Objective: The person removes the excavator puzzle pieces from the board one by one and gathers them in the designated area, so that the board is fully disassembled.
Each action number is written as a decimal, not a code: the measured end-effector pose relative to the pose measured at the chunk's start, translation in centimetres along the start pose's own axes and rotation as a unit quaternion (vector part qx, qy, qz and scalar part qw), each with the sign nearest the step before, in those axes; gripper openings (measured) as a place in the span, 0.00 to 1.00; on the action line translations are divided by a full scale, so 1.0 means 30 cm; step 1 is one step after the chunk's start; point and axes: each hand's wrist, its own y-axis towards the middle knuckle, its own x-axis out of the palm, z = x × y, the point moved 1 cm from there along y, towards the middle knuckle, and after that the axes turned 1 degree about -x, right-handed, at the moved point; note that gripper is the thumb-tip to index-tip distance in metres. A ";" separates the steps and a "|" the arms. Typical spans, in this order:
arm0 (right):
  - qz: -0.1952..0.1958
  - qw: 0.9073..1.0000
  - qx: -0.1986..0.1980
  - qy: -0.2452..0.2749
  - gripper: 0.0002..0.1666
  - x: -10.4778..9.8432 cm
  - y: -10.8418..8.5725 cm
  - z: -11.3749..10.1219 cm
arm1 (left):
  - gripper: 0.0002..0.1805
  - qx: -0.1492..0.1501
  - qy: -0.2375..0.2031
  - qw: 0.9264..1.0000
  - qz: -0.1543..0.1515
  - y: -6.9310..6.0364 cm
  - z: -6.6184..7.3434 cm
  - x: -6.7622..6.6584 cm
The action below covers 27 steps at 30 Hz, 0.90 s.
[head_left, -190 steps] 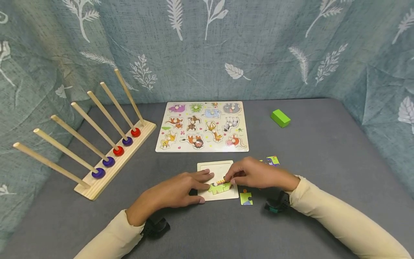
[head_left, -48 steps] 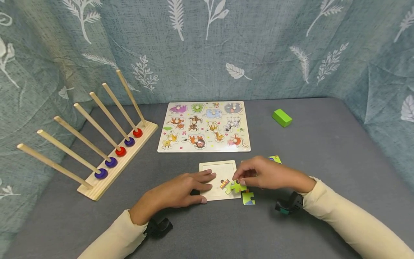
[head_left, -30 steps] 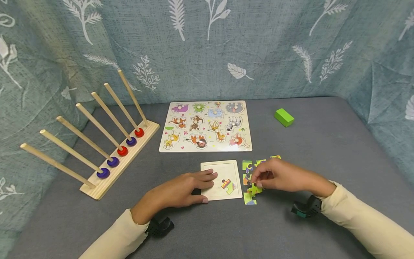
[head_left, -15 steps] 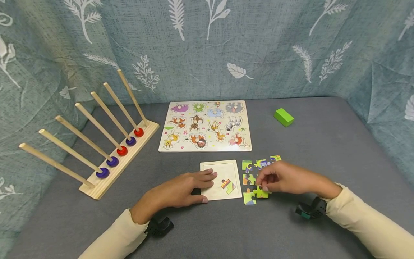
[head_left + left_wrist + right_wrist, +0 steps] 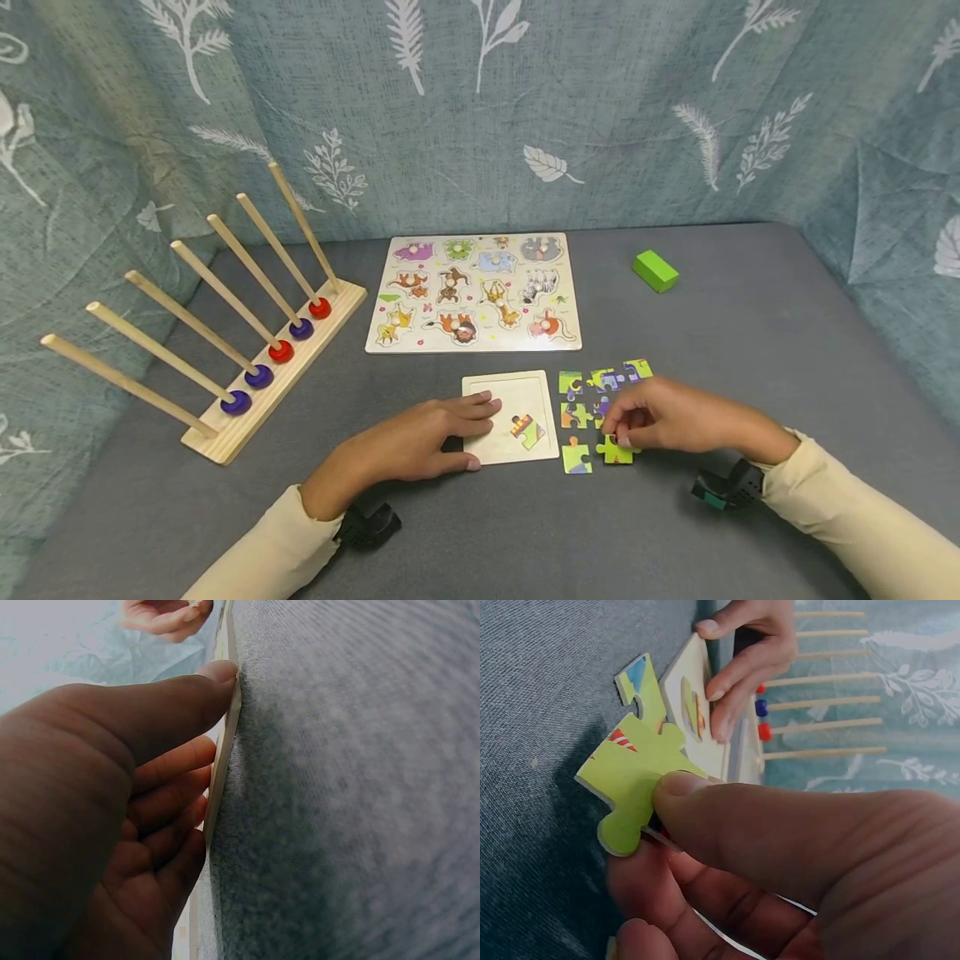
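Observation:
My left hand (image 5: 420, 437) lies with relaxed fingers on the left edge of a small square wooden puzzle tray (image 5: 513, 392). One jigsaw piece, green with a red and yellow strip (image 5: 532, 435), sits tilted inside that tray. Right of the tray, my right hand (image 5: 667, 417) pinches a lime-green jigsaw piece (image 5: 626, 769) between thumb and fingers. The right wrist view shows a red-and-white striped mark on it. Beside it lies a green and blue piece (image 5: 576, 460). Several more loose pieces (image 5: 570, 382) lie behind, partly hidden by the right hand.
A wooden animal peg puzzle board (image 5: 472, 342) lies behind the tray. On the left stands a wooden rack (image 5: 217, 450) of upright rods with red and purple rings. A green block (image 5: 656, 272) sits at the back right. A leaf-patterned curtain (image 5: 600, 108) hangs behind the table.
The right hand has lifted the lime-green piece off the tray and carried it right, among the loose pieces. Another piece stays in the tray, now turned. The left hand has kept its place.

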 end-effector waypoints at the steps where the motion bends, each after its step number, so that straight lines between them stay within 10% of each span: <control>1: -0.003 1.000 0.001 -0.002 0.07 0.001 0.001 0.000 | 0.29 0.000 0.000 1.000 -0.001 0.000 0.000 0.001; 27: -0.006 0.998 -0.003 -0.067 0.08 0.007 0.020 0.005 | 0.29 -0.009 -0.001 1.000 -0.006 0.003 -0.001 0.003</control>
